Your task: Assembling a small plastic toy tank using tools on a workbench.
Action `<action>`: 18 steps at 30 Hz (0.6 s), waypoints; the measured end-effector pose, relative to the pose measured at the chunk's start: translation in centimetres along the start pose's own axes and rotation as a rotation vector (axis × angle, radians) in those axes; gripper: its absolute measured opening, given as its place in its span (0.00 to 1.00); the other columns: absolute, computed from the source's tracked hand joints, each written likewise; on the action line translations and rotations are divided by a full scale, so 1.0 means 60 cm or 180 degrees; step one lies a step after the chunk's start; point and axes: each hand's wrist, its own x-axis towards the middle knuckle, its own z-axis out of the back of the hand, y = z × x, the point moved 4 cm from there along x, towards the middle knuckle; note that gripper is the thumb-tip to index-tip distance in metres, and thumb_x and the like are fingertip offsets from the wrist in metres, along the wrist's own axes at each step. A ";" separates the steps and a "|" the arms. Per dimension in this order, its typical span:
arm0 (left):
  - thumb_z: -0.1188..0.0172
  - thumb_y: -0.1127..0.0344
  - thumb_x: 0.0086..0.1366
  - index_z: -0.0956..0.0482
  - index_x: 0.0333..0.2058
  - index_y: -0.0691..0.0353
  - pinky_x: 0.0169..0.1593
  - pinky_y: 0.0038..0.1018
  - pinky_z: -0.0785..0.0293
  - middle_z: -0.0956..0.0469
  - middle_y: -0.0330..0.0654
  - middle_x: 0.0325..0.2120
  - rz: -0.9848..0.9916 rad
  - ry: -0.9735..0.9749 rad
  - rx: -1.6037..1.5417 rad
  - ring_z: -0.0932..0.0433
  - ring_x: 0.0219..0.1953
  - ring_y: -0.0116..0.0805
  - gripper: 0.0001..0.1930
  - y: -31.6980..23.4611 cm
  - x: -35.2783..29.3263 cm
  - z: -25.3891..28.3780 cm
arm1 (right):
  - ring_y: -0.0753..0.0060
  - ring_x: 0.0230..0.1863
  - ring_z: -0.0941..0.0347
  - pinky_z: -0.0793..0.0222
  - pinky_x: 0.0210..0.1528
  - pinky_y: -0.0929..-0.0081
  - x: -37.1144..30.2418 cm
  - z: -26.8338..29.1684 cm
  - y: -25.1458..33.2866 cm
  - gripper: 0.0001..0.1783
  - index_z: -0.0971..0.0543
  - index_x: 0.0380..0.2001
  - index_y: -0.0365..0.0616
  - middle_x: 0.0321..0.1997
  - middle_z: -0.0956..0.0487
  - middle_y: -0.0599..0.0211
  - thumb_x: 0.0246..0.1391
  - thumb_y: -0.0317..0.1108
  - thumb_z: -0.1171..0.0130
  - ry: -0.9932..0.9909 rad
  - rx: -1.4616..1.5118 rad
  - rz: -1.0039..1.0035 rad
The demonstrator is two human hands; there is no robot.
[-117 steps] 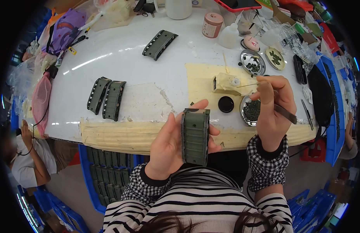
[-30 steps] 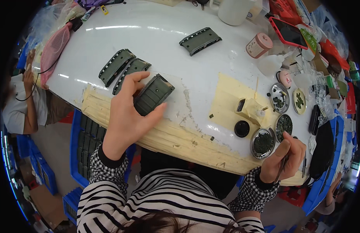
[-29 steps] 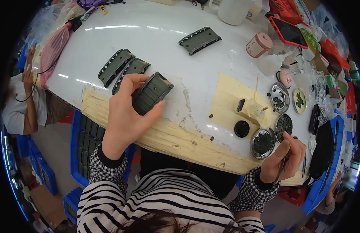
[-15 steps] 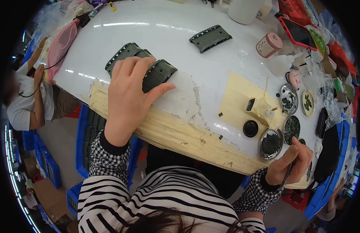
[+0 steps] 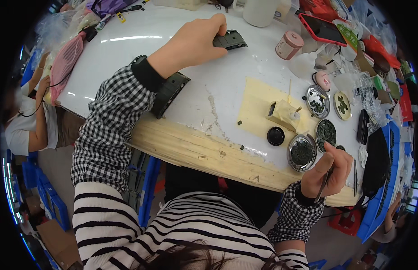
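My left hand [image 5: 193,45] is closed over the left end of a dark green curved plastic part [image 5: 232,40] at the far side of the white table [image 5: 146,49]. Its thumb lies along the near edge and the fingers bend over the far edge. Another dark green part [image 5: 172,92] lies under my left sleeve, partly hidden. At the near right, my right hand [image 5: 330,173] pinches thin metal tweezers [image 5: 325,183]. It is beside a round metal dish [image 5: 290,157] of small dark green bits and a second dish [image 5: 326,134] of similar bits.
A small taped block [image 5: 285,114] and a round black lid [image 5: 275,136] stand by yellow paper [image 5: 252,101]. Farther right are more dishes [image 5: 318,101], a pink tin [image 5: 289,45] and a red-cased phone [image 5: 324,29]. A co-worker [image 5: 31,117] sits at the left.
My left hand has left the near green parts and reached away and right, onto the single far part. My right hand stays by the dishes with the tweezers. The whole view has shifted slightly.
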 end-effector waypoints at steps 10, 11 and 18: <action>0.32 0.75 0.50 0.36 0.30 0.58 0.46 0.31 0.30 0.23 0.48 0.45 -0.0400 0.0661 -0.1381 0.25 0.40 0.42 0.18 -0.184 -0.181 0.058 | 0.63 0.31 0.24 0.28 0.29 0.74 0.020 -0.034 0.092 0.37 0.23 0.48 0.35 0.39 0.23 0.56 0.38 0.49 0.26 0.1635 0.0966 0.0155; 0.32 0.74 0.50 0.36 0.29 0.58 0.45 0.32 0.31 0.23 0.48 0.46 -0.0507 0.0726 -0.1584 0.26 0.41 0.43 0.18 -0.195 -0.191 0.049 | 0.61 0.32 0.23 0.26 0.30 0.73 0.017 -0.042 0.109 0.39 0.24 0.50 0.35 0.40 0.23 0.56 0.35 0.48 0.25 0.1840 0.1097 0.0222; 0.27 0.71 0.49 0.36 0.47 0.59 0.60 0.39 0.37 0.33 0.49 0.57 -0.0363 0.0566 -0.2691 0.33 0.58 0.46 0.30 -0.206 -0.227 0.012 | 0.61 0.32 0.22 0.24 0.32 0.70 -0.009 -0.021 0.118 0.35 0.22 0.45 0.38 0.36 0.21 0.58 0.32 0.43 0.22 0.1909 0.0922 0.0160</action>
